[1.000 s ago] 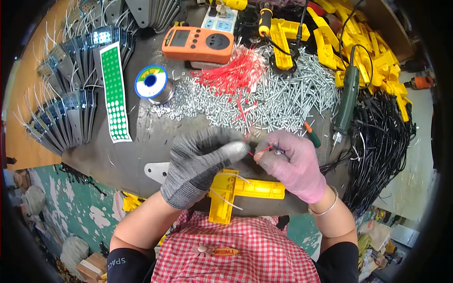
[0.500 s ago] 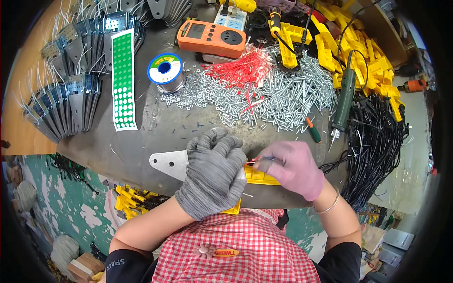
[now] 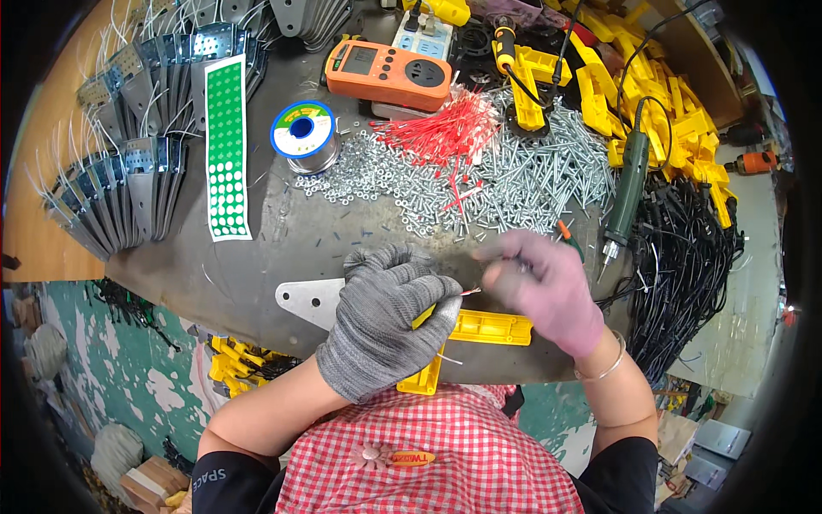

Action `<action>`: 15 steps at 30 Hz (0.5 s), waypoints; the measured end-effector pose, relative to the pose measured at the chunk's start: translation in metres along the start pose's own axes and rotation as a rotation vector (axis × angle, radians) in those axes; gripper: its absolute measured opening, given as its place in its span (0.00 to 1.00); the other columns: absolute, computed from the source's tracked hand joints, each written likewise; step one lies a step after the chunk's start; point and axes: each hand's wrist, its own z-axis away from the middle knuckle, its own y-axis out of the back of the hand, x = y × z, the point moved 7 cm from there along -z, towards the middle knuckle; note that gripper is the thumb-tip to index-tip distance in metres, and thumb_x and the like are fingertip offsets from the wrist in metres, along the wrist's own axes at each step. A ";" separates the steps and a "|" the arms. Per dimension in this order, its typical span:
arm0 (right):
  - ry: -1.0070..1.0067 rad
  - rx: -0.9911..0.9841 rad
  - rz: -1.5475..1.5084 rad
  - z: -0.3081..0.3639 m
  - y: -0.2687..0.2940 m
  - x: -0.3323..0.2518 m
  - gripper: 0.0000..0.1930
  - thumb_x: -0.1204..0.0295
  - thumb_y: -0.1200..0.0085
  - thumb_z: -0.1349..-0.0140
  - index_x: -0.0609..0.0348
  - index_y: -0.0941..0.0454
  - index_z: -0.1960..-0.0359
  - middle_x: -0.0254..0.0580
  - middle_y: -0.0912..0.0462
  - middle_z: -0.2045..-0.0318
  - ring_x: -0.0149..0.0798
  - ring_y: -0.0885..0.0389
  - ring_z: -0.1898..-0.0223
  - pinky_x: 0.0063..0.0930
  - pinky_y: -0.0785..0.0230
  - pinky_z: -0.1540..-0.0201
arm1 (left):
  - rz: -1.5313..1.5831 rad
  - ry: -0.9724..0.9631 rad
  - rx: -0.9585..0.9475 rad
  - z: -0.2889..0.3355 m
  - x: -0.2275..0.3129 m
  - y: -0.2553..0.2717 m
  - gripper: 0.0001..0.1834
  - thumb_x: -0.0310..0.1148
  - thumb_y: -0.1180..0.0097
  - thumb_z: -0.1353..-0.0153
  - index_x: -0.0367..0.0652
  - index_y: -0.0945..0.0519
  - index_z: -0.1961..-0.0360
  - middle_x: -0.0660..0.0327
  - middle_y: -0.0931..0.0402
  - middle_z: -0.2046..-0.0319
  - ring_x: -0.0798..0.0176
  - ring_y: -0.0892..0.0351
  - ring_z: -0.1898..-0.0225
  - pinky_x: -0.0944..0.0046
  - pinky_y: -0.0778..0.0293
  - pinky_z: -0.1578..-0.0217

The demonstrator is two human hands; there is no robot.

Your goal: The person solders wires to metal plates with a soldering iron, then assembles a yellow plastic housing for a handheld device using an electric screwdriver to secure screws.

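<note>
My left hand (image 3: 394, 321), in a grey knit glove, is closed around a thin wire (image 3: 467, 292), whose red-and-white end sticks out past the fingertips. Beneath it lies a yellow plastic housing (image 3: 492, 327), partly covered by the hand, with another part of it near the apron. A flat silver metal plate (image 3: 301, 296) with holes reaches out to the left from under the same hand. My right hand (image 3: 552, 295), in a pink glove, is raised just right of the wire end, apart from it. Motion smears its fingers, so whether they hold anything is unclear.
Loose screws (image 3: 531, 171), nuts (image 3: 351, 171) and red-tipped pieces (image 3: 445, 128) lie beyond my hands, beside a solder spool (image 3: 301, 137) and an orange meter (image 3: 390, 73). At right are a green power screwdriver (image 3: 629, 184), black cables (image 3: 685, 265) and yellow housings (image 3: 659, 111).
My right hand has moved off the wire, to the right, and the wire end now shows bare of it. More of the yellow housing is uncovered. My left hand stays nearly in place.
</note>
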 end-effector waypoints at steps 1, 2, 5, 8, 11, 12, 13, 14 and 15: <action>0.291 -0.054 0.160 0.002 -0.005 -0.012 0.07 0.70 0.39 0.40 0.62 0.16 0.67 0.41 0.19 0.77 0.35 0.23 0.77 0.28 0.30 0.70 | 0.002 -0.001 -0.004 -0.002 0.000 -0.001 0.10 0.31 0.31 0.50 0.46 0.13 0.65 0.60 0.16 0.65 0.50 0.20 0.54 0.53 0.26 0.49; 0.582 -0.110 0.318 0.011 -0.013 -0.024 0.06 0.71 0.39 0.41 0.61 0.16 0.67 0.38 0.19 0.78 0.32 0.25 0.78 0.27 0.31 0.71 | 0.026 0.008 -0.001 -0.002 -0.001 0.000 0.09 0.30 0.31 0.49 0.46 0.13 0.65 0.60 0.15 0.65 0.50 0.20 0.52 0.53 0.26 0.48; 0.399 -0.070 0.282 0.009 0.000 -0.017 0.06 0.74 0.37 0.45 0.60 0.16 0.66 0.39 0.18 0.77 0.33 0.22 0.78 0.28 0.29 0.72 | 0.066 0.027 -0.007 -0.004 -0.004 0.000 0.08 0.29 0.32 0.49 0.46 0.13 0.66 0.61 0.15 0.65 0.50 0.20 0.50 0.52 0.26 0.47; 0.222 -0.080 0.237 0.010 -0.001 -0.022 0.05 0.75 0.38 0.46 0.59 0.16 0.67 0.43 0.16 0.75 0.42 0.17 0.76 0.32 0.26 0.71 | 0.087 0.042 -0.017 -0.003 -0.006 0.000 0.09 0.28 0.31 0.50 0.46 0.14 0.65 0.62 0.15 0.66 0.49 0.21 0.50 0.52 0.26 0.47; 0.450 -0.138 0.317 0.012 -0.011 -0.022 0.06 0.75 0.39 0.46 0.59 0.16 0.65 0.42 0.17 0.75 0.43 0.17 0.75 0.32 0.25 0.70 | 0.066 0.016 -0.036 -0.005 -0.002 -0.001 0.10 0.28 0.31 0.50 0.45 0.14 0.64 0.62 0.15 0.65 0.48 0.21 0.51 0.51 0.27 0.47; 0.449 -0.139 0.313 0.011 -0.011 -0.019 0.06 0.75 0.39 0.46 0.59 0.16 0.65 0.42 0.17 0.75 0.43 0.17 0.75 0.32 0.25 0.70 | 0.028 0.000 -0.037 -0.005 0.000 0.000 0.11 0.29 0.31 0.50 0.46 0.14 0.63 0.62 0.15 0.64 0.48 0.21 0.52 0.51 0.28 0.48; 0.450 -0.147 0.295 0.009 -0.012 -0.016 0.06 0.74 0.39 0.45 0.59 0.16 0.65 0.43 0.17 0.74 0.43 0.17 0.75 0.32 0.25 0.70 | 0.026 0.003 -0.039 -0.004 0.002 0.000 0.11 0.29 0.31 0.50 0.46 0.14 0.63 0.62 0.15 0.64 0.48 0.21 0.52 0.51 0.28 0.48; 0.451 -0.156 0.277 0.009 -0.013 -0.014 0.06 0.74 0.39 0.45 0.59 0.16 0.65 0.44 0.16 0.73 0.43 0.17 0.74 0.32 0.25 0.70 | -0.065 -0.058 -0.017 -0.002 0.008 0.002 0.12 0.29 0.31 0.50 0.45 0.14 0.63 0.62 0.15 0.64 0.49 0.21 0.52 0.51 0.29 0.48; 0.451 -0.158 0.274 0.010 -0.013 -0.017 0.06 0.74 0.39 0.45 0.59 0.16 0.65 0.44 0.16 0.73 0.43 0.17 0.74 0.32 0.25 0.70 | -0.157 -0.120 0.005 -0.001 0.014 0.005 0.12 0.29 0.31 0.50 0.45 0.14 0.62 0.62 0.16 0.64 0.49 0.21 0.53 0.51 0.30 0.48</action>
